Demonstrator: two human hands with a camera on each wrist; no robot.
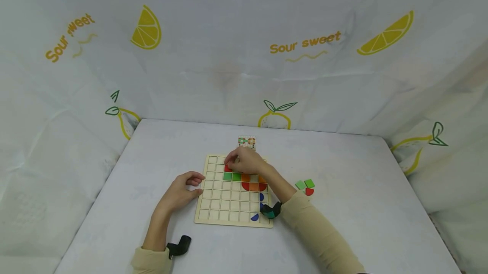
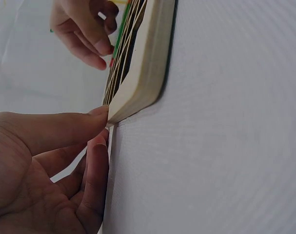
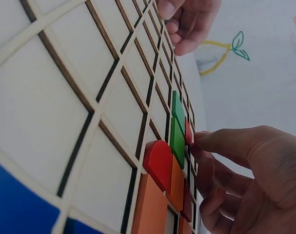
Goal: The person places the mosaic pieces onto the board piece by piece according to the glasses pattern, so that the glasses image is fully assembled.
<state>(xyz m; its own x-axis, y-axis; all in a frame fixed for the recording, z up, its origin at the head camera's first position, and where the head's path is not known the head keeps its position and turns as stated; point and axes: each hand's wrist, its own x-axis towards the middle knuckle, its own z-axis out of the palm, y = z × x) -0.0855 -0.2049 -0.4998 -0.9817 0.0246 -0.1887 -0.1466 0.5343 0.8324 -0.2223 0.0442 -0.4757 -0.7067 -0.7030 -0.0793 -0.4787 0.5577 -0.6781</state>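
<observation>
A wooden grid board (image 1: 217,223) lies on the table. At its left edge the left hand (image 1: 181,190) rests with thumb and fingertips touching the side; the left wrist view shows the thumb (image 2: 65,131) against the rim. Over the board's far part, the right hand (image 1: 245,161) pinches a red piece (image 1: 228,168) (image 3: 188,131) at a cell, its fingertips partly covering it. Nearer than that piece are two green squares (image 1: 227,176). Orange and red pieces (image 1: 254,186) form a group to their right, partly under the right wrist. Blue pieces (image 1: 254,217) lie near the board's right side.
Right of the board lie several loose pieces: green squares (image 1: 309,183) and a red rounded piece (image 1: 309,191). A small patterned card (image 1: 247,140) is behind the board, partly behind the right hand. Wrist-worn devices (image 1: 180,246) sit at both wrists. White printed cloth (image 1: 213,53) hangs around the table.
</observation>
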